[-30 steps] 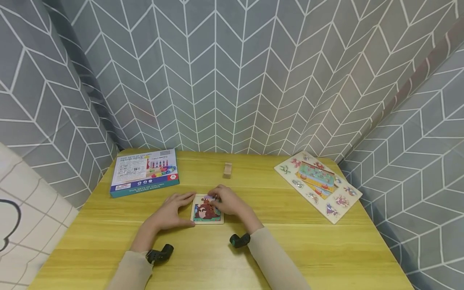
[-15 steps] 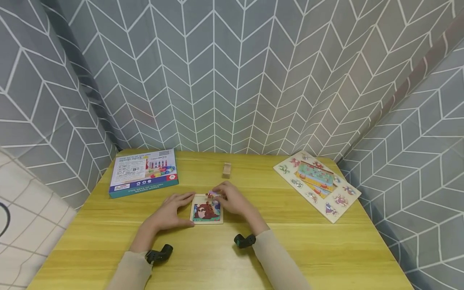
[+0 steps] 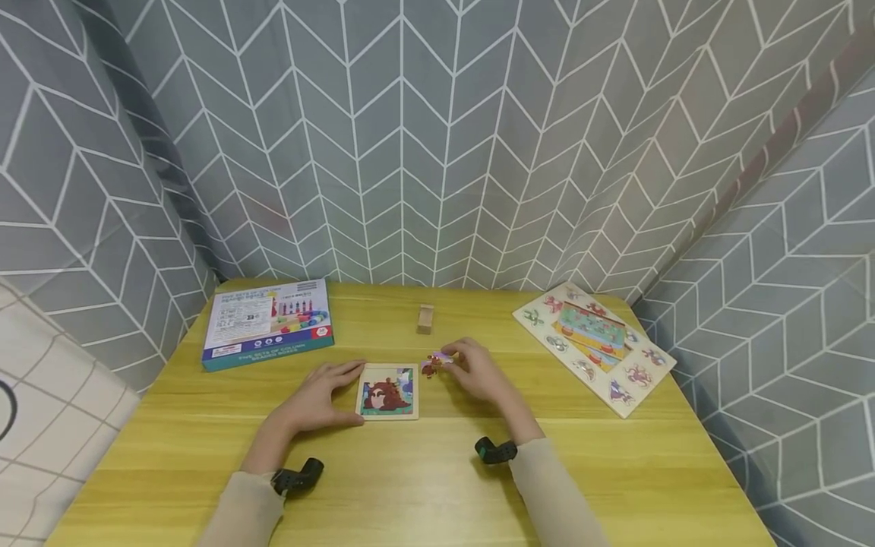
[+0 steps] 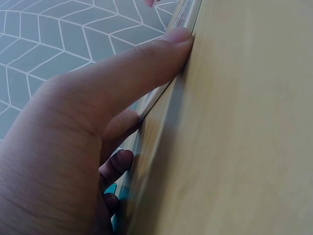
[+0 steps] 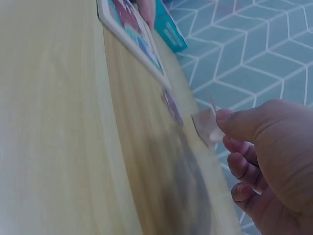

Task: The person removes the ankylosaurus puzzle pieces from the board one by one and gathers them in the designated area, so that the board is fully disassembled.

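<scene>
Right hand (image 3: 480, 372) is pinching a piece (image 3: 445, 357), edge-on only in its wrist view; outstretched left hand (image 3: 313, 404) is touching a multicoloured puzzle (image 3: 386, 396).

Best lane: bare tabletop (image 3: 403, 486) bottom centre, between left wrist camera (image 3: 298, 476) and right wrist camera (image 3: 495, 450). Left hand (image 3: 314, 399) blocks the left side of the puzzle tray (image 3: 390, 417); right hand (image 3: 478, 372) with puzzle piece (image 3: 437, 360) crowds its right. Upper centre: passable either side of wooden block (image 3: 425, 320), bounded by box (image 3: 266, 327) upper left, picture board (image 3: 601, 384) right. Curtain (image 3: 437, 167) stops the far edge.
</scene>
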The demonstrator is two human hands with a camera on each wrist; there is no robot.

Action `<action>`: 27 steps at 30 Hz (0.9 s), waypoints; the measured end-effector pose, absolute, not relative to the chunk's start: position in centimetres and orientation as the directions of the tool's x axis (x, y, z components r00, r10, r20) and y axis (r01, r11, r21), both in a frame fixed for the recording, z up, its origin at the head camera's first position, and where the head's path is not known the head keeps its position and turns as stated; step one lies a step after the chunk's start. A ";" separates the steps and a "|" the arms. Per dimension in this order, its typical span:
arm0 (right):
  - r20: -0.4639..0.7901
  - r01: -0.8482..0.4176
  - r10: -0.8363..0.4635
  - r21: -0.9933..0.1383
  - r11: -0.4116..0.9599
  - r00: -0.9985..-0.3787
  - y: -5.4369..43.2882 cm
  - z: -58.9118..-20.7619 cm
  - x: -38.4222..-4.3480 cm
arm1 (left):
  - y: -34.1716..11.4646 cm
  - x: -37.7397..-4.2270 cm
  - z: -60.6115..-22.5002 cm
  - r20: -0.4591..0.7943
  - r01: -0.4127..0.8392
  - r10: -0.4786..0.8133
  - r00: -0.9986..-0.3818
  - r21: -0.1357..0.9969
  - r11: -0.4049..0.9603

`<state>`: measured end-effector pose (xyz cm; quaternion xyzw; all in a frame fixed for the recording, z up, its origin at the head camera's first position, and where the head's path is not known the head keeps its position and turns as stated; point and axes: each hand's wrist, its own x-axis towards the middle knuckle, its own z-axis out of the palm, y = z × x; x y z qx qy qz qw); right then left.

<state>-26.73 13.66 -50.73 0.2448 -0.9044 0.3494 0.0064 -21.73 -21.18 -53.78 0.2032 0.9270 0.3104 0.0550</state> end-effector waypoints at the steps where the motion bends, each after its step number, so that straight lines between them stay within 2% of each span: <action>1: 0.181 -0.438 -0.428 -0.633 0.639 -0.886 14.0 -50.7 -26.7 | -21.2 -21.7 -53.8 0.025 0.343 0.411 -0.911 0.598 0.725; 9: 0.173 -0.409 -0.394 -0.632 0.658 -0.902 15.6 -51.3 -26.6 | -21.2 -21.7 -53.8 0.027 0.344 0.411 -0.911 0.598 0.723; 20: 0.184 -0.434 -0.418 -0.627 0.647 -0.890 16.4 -52.5 -26.6 | -21.2 -21.8 -53.9 0.018 0.337 0.407 -0.913 0.594 0.731; 27: 0.148 -0.397 -0.404 -0.650 0.648 -0.903 16.4 -52.8 -26.7 | -21.2 -21.9 -53.9 0.019 0.340 0.407 -0.913 0.588 0.734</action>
